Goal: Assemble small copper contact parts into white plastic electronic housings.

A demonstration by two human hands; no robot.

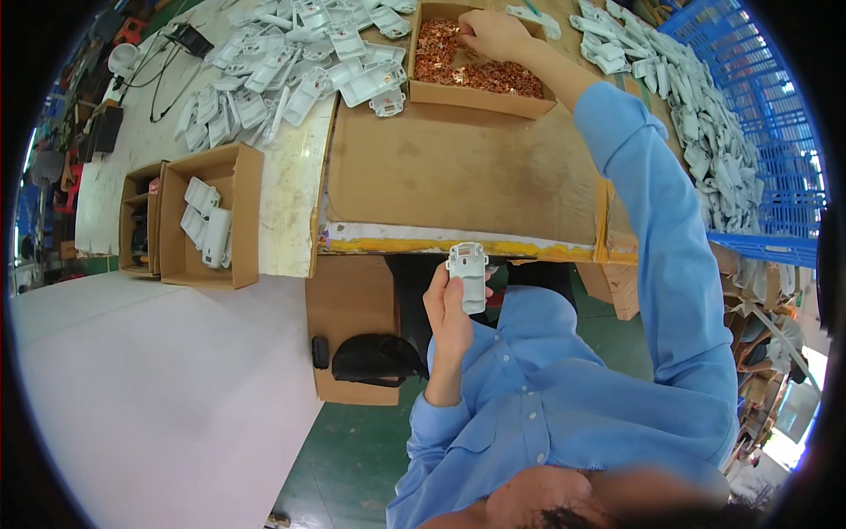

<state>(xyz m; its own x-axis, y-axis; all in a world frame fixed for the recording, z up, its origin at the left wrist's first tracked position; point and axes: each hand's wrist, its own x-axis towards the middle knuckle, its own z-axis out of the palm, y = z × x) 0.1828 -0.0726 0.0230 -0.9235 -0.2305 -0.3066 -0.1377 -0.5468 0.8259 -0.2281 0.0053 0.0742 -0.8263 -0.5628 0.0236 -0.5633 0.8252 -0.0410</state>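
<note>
Left hand (449,313), partly hidden, gripping a pale grey plastic casing (470,275) before the desk (289,204), right hand (496,33) among tiny copper-coloured metal bits (493,78) in a brown cardboard box (480,100), cannot tell if gripping, heaped grey casings (304,57) beside, cropped above

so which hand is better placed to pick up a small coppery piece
Likely the right hand: it is at the coppery pieces in the cardboard box, whereas the left hand holds a grey casing.
</note>
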